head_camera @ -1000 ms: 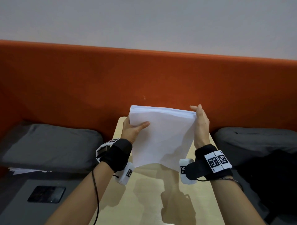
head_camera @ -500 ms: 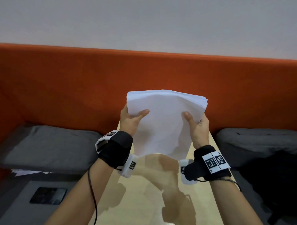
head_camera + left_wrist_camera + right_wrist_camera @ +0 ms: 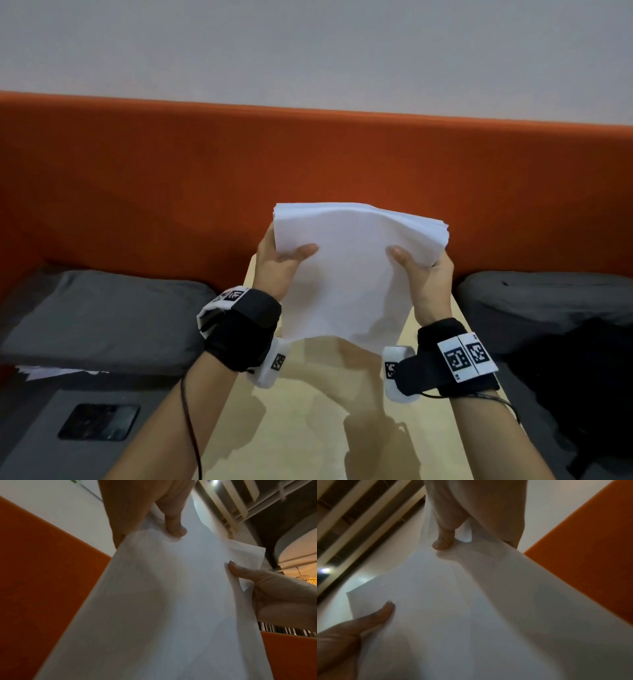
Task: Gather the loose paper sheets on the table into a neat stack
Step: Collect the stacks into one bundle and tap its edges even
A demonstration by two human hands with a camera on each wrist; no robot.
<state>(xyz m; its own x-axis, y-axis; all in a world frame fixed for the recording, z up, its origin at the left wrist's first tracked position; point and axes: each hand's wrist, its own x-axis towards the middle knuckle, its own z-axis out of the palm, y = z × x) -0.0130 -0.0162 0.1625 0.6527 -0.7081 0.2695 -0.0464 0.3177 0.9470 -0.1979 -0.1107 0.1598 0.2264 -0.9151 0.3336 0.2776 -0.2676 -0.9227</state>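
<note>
With each hand, left [image 3: 279,265] and right [image 3: 426,274], pinching a side of the raised sheets [image 3: 346,274] (top edges fanned), loosen slightly and tap the bottom edge squarely on the table [image 3: 308,428].

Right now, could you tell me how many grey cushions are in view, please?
2: one grey cushion left of the table, the other to its right, partly covered by something black. More may lie out of frame.

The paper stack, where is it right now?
In the head view the paper stack is centre frame, held upright above the table between the left hand and right hand.
</note>
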